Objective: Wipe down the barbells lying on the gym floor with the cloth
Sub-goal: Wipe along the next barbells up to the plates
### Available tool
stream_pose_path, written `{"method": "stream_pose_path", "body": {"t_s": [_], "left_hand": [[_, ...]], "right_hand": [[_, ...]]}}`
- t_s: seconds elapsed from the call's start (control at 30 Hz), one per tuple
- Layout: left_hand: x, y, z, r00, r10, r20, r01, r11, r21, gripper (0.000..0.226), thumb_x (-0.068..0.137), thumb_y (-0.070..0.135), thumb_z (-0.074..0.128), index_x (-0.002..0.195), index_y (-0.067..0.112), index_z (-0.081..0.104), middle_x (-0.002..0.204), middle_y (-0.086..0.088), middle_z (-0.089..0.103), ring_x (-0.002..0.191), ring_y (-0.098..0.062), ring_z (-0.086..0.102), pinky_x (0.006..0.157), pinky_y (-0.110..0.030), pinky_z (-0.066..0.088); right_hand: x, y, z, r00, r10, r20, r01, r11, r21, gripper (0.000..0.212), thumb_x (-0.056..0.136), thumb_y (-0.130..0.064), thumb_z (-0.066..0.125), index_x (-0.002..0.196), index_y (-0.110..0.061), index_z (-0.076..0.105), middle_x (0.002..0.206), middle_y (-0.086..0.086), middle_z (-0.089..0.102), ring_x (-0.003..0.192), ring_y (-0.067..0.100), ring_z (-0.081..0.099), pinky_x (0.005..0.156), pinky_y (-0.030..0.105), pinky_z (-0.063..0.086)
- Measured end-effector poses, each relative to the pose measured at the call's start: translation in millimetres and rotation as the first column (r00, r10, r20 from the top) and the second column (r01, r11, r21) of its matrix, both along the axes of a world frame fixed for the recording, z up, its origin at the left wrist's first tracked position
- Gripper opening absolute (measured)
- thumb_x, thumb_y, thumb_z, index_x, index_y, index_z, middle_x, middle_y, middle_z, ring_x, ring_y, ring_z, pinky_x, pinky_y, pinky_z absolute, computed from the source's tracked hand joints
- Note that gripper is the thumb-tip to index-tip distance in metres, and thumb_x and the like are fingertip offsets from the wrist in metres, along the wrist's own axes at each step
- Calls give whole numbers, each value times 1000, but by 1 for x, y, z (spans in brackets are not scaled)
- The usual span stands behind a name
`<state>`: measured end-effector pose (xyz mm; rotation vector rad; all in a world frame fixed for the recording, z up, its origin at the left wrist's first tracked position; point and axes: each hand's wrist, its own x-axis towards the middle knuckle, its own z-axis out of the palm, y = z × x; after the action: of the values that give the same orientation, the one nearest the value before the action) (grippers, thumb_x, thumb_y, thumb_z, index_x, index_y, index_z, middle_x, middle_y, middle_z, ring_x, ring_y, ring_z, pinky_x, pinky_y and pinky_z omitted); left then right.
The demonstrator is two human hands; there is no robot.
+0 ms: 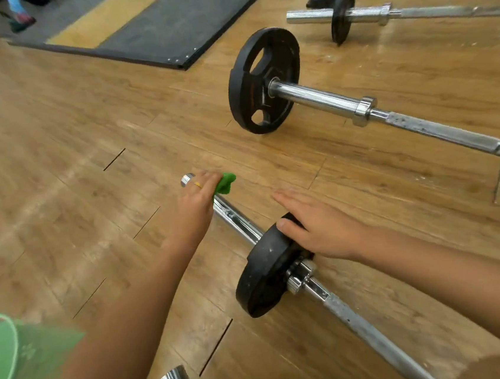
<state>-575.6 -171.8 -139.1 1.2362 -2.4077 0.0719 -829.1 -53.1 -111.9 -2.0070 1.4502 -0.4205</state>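
— Lying on the wooden floor (51, 133), how many barbells do you count?

— Three, and the right edge cuts each one. A dark mat (163, 22) lies behind them at the top.

— How do they look?

— The middle barbell (319, 95) has a bright chrome sleeve and a grey shaft with dark spots. A large black plate (262, 80) with grip holes stands upright on its end. The far barbell (427, 11) is also chrome and carries a smaller dark disc. The nearest barbell (365, 331) runs from the centre to the bottom right. Its sleeve is shiny but scratched, and its shaft is dull with pale marks. A small plate (264, 277), black and scuffed, sits against the collar.

— And the hands?

— The right hand (318, 231) rests on top of the small plate. Its fingers are straight and close together, and the thumb lies on the rim. The left hand (196, 201) is at the free end of the nearest barbell's sleeve, with its fingers curled around the cloth (226, 183).

— Where exactly is the cloth?

— It is green and crumpled, and the hand presses it on the sleeve. One corner sticks out beyond the fingers. A thin ring (198, 185) shows on one finger.
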Motion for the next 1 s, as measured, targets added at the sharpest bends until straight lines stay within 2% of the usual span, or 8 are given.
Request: {"method": "stream_pose_path", "body": {"t_s": [0.1, 0.23, 0.33, 0.47, 0.63, 0.77, 0.9, 1.0], "left_hand": [[0, 2, -37, 992, -122, 25, 122, 992, -17, 41, 91, -10, 50, 131, 2, 56, 132, -19, 58, 126, -37, 52, 103, -49, 46], [8, 14, -89, 986, -165, 36, 151, 958, 243, 41, 91, 11, 53, 131, 4, 56, 143, -19, 52, 140, -36, 37, 111, -62, 33], [15, 22, -87, 991, -124, -54, 135, 927, 351, 54, 94, 39, 51, 136, 5, 59, 154, -11, 43, 150, -27, 25, 123, -39, 11], [7, 16, -76, 988, -23, -154, 77, 932, 354, 39, 97, 37, 58, 117, 6, 70, 136, -11, 62, 140, -28, 42, 115, -45, 36], [11, 8, -88, 991, -130, -16, 129, 951, 280, 42, 105, 34, 41, 134, 12, 61, 139, -9, 56, 141, -30, 38, 116, -43, 26], [20, -20, -90, 999, 44, -2, -41, 940, 339, 52, 105, 36, 27, 136, 9, 59, 143, -11, 54, 145, -33, 33, 115, -56, 29], [15, -45, -91, 977, 212, -1, -195, 899, 393, 53, 104, 32, 25, 135, 7, 61, 147, -11, 53, 149, -34, 26, 115, -63, 25], [13, -26, -96, 992, 116, -45, -95, 938, 333, 45, 106, 25, 31, 137, 7, 58, 147, -8, 53, 149, -31, 26, 121, -56, 18]], "right_hand": [[26, -14, 2, 994, 63, -88, -64, 998, -6, 63, 107, -41, 36, 160, -14, 14, 167, 3, 12, 154, 14, 2, 120, 23, -2], [50, -12, -18, 956, 106, -274, -119, 992, -32, 68, 101, -56, 16, 158, -19, 21, 166, -1, 19, 154, 16, 2, 123, 38, -3], [48, -14, -26, 949, 117, -293, -136, 990, -44, 85, 89, -65, -2, 159, -22, 20, 166, -3, 19, 154, 14, 2, 122, 35, -3], [47, -16, -27, 951, 125, -284, -140, 989, -36, 90, 86, -67, -5, 159, -21, 22, 166, -2, 20, 154, 15, 2, 121, 34, -3], [46, -16, -24, 944, 128, -303, -141, 990, -22, 92, 84, -66, -8, 159, -21, 21, 166, -4, 20, 154, 14, 2, 122, 35, -1], [47, -14, -23, 944, 131, -304, -146, 989, -25, 86, 89, -64, -6, 159, -20, 20, 165, -4, 20, 154, 14, -1, 122, 34, -2], [47, -12, -19, 944, 121, -307, -133, 991, -18, 65, 105, -54, 15, 160, -19, 15, 167, -4, 13, 154, 13, -7, 120, 31, -8], [48, -11, -19, 945, 116, -306, -130, 991, -27, 64, 106, -53, 14, 160, -19, 13, 167, -5, 12, 153, 12, -10, 118, 30, -11]]}}
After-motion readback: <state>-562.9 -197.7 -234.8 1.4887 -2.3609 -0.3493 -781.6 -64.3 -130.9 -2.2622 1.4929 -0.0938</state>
